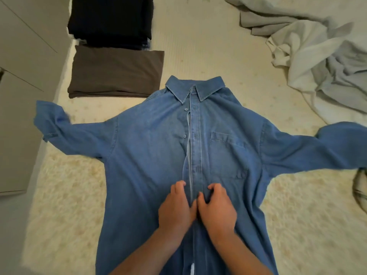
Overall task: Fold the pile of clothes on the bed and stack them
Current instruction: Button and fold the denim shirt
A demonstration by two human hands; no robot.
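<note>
**laundry_q:** Any brand tag or writing readable on that shirt?

**foldbot99:** Nope, nothing I can make out. There's a tiny white sliver at the placket near the bottom edge, could be a tag, but it's too small to read.

**laundry_q:** OK so what are the hands doing?

**foldbot99:** Both forearms come in from the bottom. The left hand (176, 207) and right hand (217, 209) sit side by side, touching each other, on the lower middle of the denim shirt (151, 155). Left one has fingers curled onto the button-side edge, right one is pinching the fabric of the buttonhole strip, thumb and fingers bent around a little fold. So both are grasping the shirt front, right at the opening.

**laundry_q:** And the shirt itself?

**foldbot99:** Flat on the bed (69, 195), front up, collar pointing away, sleeves spread out to either side. Chest pocket (228, 155) is just above and right of the right hand. The left sleeve's cuff reaches the bed's edge.

**laundry_q:** Stuff further back?

**foldbot99:** Folded brown garment (117, 72) just past the left shoulder, a dark folded stack (111, 20) beyond that. Far right there's a loose pile of pale clothes (317, 56), unfolded.
</note>
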